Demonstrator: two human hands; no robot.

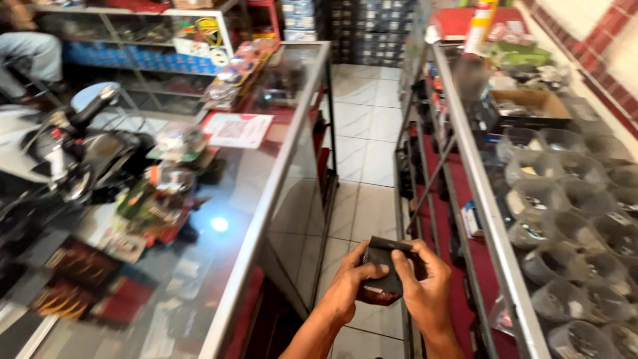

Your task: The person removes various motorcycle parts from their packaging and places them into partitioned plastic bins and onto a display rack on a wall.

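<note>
Both my hands hold a small dark box-like packet (384, 272) low in the aisle between two counters. My left hand (350, 282) grips its left side with the thumb across the front. My right hand (423, 286) wraps its right side, fingers over the top edge. The packet is black with a reddish lower corner. Details of it are blurred.
A glass display counter (266, 199) runs along my left, with packaged goods and a white paper sheet (237, 129) on top. A shelf unit (465, 166) on my right holds several clear plastic tubs (565, 199) of small parts. White tiled floor (362, 133) stretches ahead. A motorbike (60, 159) shows at far left.
</note>
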